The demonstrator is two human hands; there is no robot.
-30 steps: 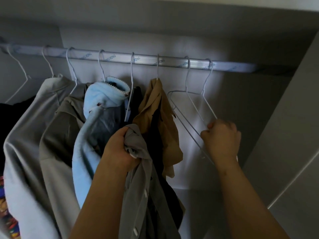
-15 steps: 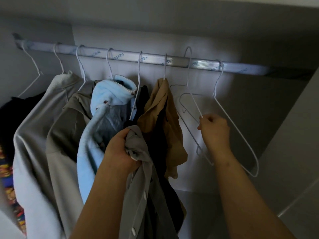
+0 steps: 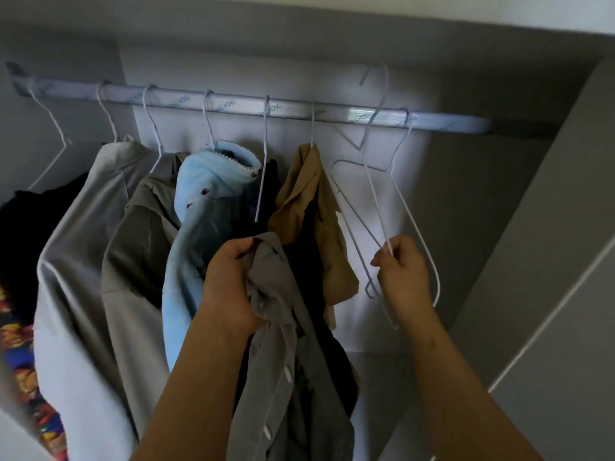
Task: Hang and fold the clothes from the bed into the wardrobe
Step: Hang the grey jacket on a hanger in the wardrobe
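Holding an unhooked hanger and a grey shirt, ready to pair them.

Head view: my right hand (image 3: 402, 274) pinches the thin wire of a white hanger (image 3: 372, 194) between thumb and fingers (image 3: 396, 249). Its hook sits clear above the wardrobe rail (image 3: 289, 104). A second empty hanger (image 3: 403, 136) hangs on the rail just beside it, and their wires cross. My left hand (image 3: 233, 281) has its fingers curled tight round the bunched grey shirt (image 3: 276, 327), which drops in front of the tan garment (image 3: 309, 207) and beside the blue fleece (image 3: 203, 201), both on the rail. I judge the hanging step about midway, with the shirt not yet on the wire. Next I need to draw the hanger clear of its neighbour, find the collar and slide one shoulder in.
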